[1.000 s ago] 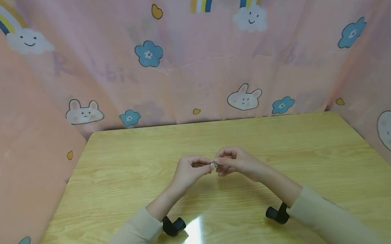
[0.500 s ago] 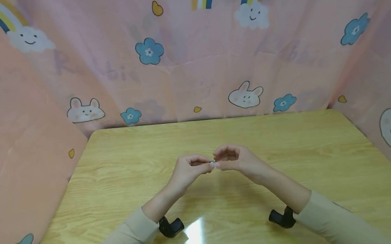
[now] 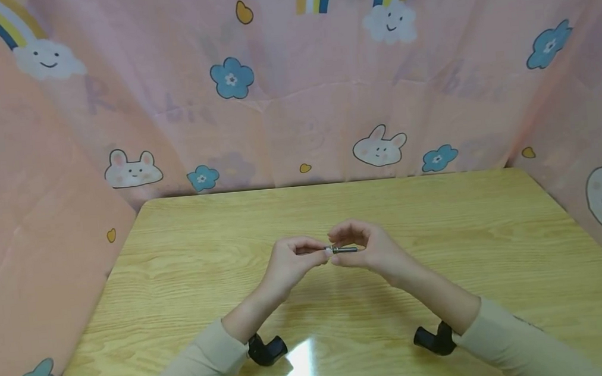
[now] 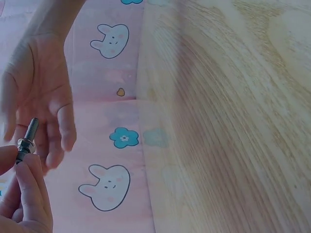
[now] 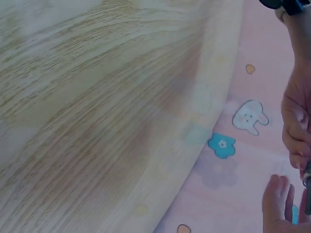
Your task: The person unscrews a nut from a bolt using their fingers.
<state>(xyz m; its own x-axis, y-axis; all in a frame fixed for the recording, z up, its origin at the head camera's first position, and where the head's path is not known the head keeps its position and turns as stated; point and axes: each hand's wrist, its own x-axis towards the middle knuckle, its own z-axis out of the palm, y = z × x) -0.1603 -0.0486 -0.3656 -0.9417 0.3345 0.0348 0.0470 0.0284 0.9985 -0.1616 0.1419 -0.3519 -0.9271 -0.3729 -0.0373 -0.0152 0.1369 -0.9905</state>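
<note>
A metal bolt (image 3: 347, 249) with a threaded shank and a nut (image 4: 25, 144) on it is held above the table. My left hand (image 3: 292, 261) pinches its left end between thumb and fingertips, hiding that end. The bare shank points right, into the space between the thumb and fingers of my right hand (image 3: 375, 248). In the left wrist view the right hand (image 4: 46, 92) shows its palm, fingers extended loosely around the shank without gripping it. In the right wrist view the bolt (image 5: 308, 196) is partly cut off at the right edge.
The wooden table (image 3: 218, 219) lies under both hands, with a bright reflection near its front. A pink patterned curtain (image 3: 296, 129) stands along the back and sides. Black wrist cameras (image 3: 267, 351) sit under both sleeves.
The right hand's fingers were closed at the bolt one second ago; they have spread apart and the shank now shows between them. The left hand has kept its pinch nearly in place.
</note>
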